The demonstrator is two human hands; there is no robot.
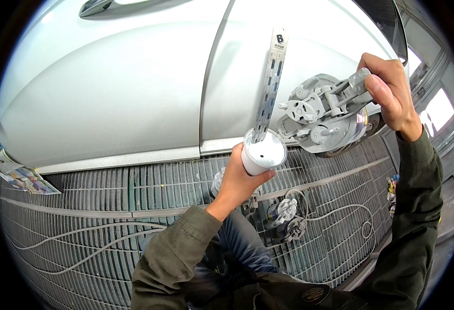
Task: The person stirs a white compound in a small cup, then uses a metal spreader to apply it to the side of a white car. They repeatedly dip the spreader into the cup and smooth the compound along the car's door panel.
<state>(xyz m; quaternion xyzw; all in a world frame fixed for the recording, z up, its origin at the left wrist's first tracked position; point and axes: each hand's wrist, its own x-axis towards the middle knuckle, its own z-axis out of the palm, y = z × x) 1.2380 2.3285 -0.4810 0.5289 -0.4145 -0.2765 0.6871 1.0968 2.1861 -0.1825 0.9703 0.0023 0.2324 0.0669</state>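
My left hand [240, 178] is closed round a white cup [258, 164], which holds white liquid with a small dark spot in it. A metal mixing stick [269, 85] with dark graduation marks stands tilted in the cup, its upper end leaning against the view of the car. My right hand [392, 95] grips the end of a grey, paint-coated tool [320, 111] with round discs, levers and a handle. That tool hangs in the air to the right of the cup; its exact kind is unclear.
A white car side panel [108, 93] stands right in front, with a door handle [95, 7]. Below is a slatted floor grating [92, 191]. Hoses [82, 232] cross it, and grey paint-coated gear [286, 219] is near my knees. Printed sheets [20, 173] are at the left.
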